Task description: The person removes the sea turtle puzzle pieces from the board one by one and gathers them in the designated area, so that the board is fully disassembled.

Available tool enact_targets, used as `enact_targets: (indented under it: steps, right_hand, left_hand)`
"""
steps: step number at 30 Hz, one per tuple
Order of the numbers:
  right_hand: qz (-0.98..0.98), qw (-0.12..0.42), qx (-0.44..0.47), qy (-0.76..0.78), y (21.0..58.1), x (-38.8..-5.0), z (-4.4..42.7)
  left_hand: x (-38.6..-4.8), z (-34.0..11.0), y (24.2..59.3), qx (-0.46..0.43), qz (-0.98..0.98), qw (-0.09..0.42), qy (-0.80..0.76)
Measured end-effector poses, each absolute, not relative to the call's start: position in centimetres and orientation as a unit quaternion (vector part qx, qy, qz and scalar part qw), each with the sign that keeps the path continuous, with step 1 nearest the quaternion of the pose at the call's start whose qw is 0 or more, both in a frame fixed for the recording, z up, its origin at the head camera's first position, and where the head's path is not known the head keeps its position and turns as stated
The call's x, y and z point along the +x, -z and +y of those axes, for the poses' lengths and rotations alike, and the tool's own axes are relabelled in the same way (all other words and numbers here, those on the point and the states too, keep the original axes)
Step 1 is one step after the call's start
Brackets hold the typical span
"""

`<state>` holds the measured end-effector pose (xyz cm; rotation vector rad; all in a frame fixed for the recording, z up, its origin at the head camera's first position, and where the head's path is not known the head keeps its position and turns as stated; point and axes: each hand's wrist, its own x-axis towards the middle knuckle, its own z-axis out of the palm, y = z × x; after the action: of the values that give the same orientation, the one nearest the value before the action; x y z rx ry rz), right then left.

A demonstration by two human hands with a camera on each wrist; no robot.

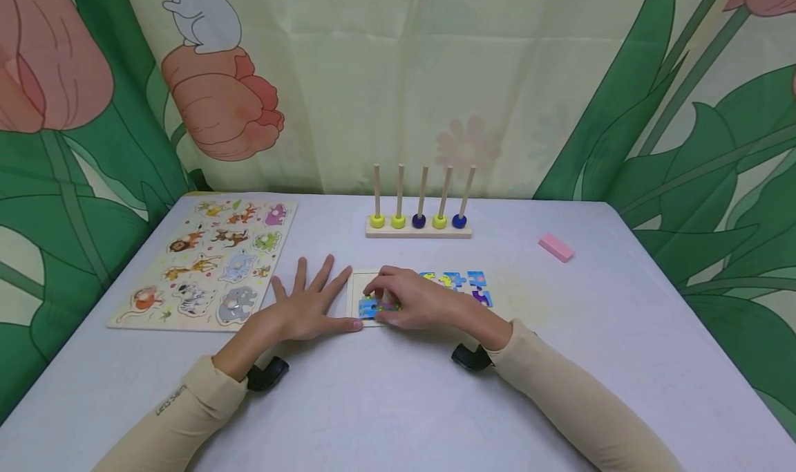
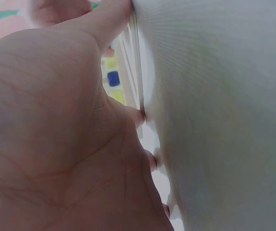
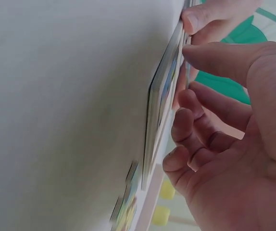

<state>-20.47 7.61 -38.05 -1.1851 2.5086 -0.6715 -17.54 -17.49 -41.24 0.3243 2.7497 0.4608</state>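
Note:
A shallow puzzle tray (image 1: 353, 294) with a pale rim lies flat at the middle of the table, blue pieces (image 1: 367, 309) in its lower left part. Fingers spread, my left hand (image 1: 302, 312) rests by the tray's left side, its thumb and index finger touching the rim. Over the tray, my right hand (image 1: 418, 298) pinches a thin puzzle piece (image 3: 187, 74) between thumb and index finger; the right wrist view shows it edge-on. Its picture cannot be made out. Loose puzzle pieces (image 1: 476, 279) lie to the right, some partly behind my right hand.
An animal peg board (image 1: 208, 265) lies on the left. Behind the tray stands a wooden stacker (image 1: 418, 232) with upright rods and yellow and blue beads. A pink block (image 1: 556, 247) sits at the right. Patterned curtain (image 1: 398, 99) hangs along the table's back edge.

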Motion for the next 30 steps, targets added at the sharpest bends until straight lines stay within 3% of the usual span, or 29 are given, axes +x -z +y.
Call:
enact_targets:
  steps: [12,30]
  right_hand:
    - [0.893,0.132,-0.367,0.225,37.8,-19.8,11.4]
    - [0.898,0.094,-0.379,0.203,38.0,-18.2,16.5]
  left_hand:
    - [-17.4,-17.2,41.3,0.108,0.966,0.167,-0.164]
    - [-17.6,-17.3,41.3,0.114,0.965,0.167,-0.165]
